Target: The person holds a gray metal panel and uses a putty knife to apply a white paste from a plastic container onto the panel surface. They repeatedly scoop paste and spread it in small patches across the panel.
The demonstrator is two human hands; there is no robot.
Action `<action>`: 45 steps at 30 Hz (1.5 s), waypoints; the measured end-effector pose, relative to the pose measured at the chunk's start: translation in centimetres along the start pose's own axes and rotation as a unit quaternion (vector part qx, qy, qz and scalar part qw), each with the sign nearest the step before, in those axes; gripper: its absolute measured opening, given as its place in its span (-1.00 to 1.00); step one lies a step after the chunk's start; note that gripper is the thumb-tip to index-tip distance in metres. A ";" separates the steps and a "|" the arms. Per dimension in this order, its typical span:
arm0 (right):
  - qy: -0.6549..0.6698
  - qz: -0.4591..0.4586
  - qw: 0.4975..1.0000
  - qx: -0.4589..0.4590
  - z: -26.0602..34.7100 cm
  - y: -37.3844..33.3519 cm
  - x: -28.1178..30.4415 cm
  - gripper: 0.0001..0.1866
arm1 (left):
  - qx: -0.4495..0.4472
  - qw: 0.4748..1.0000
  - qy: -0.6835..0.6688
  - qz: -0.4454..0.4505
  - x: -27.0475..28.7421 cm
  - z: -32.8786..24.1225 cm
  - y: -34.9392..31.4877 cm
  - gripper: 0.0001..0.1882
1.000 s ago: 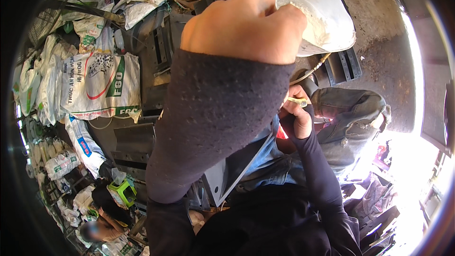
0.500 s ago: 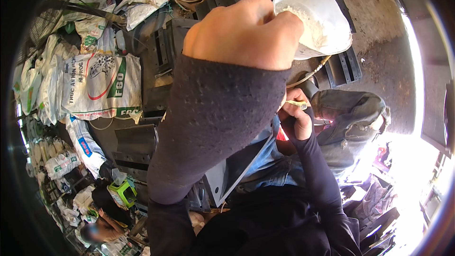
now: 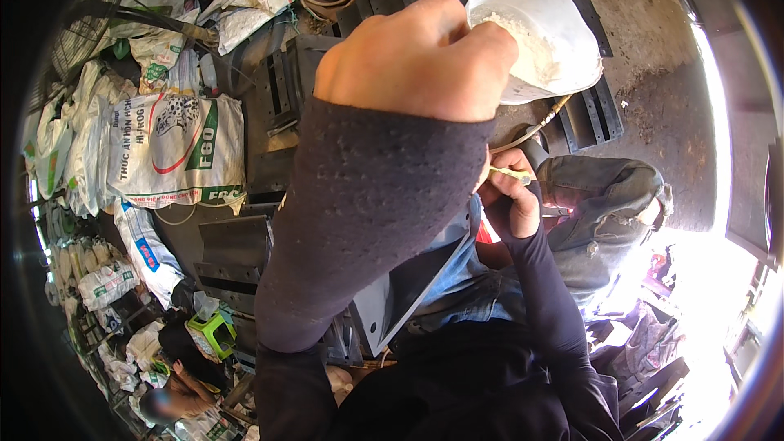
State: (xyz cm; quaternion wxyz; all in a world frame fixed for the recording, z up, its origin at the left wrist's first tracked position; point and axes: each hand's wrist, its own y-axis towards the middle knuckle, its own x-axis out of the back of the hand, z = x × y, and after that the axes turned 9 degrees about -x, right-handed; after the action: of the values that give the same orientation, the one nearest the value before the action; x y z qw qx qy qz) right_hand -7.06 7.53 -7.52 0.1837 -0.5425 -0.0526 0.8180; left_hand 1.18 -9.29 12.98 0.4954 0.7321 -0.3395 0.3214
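Note:
My left hand (image 3: 412, 57) is raised close in front of me, its fingers curled and partly hidden behind the knuckles. It grips the near side of a white cup-like container (image 3: 572, 33) that holds pale, crumbly material. Lower down, my right hand (image 3: 516, 196) pinches a thin yellow stick-like piece (image 3: 508, 173) between thumb and fingers. The far end of that piece disappears behind my left sleeve. Across my lap leans a dark grey metal part (image 3: 388, 306) with a hole in it, largely covered by my left forearm.
Dark slotted metal parts (image 3: 592, 118) lie on the floor ahead, beside a hose with a brass fitting (image 3: 558, 106). Printed white sacks (image 3: 175, 151) are heaped at the left. A green plastic stool (image 3: 212, 335) and another person (image 3: 175, 396) are at the lower left.
My left hand and the white container have shifted slightly left and down together. The yellow piece in my right hand has tilted and risen a little.

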 end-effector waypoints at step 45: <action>-0.074 -0.020 0.997 -0.006 0.3 -0.6 -0.4 -0.88 | -0.009 1.000 -0.016 -0.003 -0.3 0.1 -0.2 -0.84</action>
State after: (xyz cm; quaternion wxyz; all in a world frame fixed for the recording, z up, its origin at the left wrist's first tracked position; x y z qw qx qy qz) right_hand -7.05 7.94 -6.93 0.1917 -0.4803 -0.0819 0.8520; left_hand 1.22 -9.31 12.58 0.4974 0.7335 -0.3487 0.3051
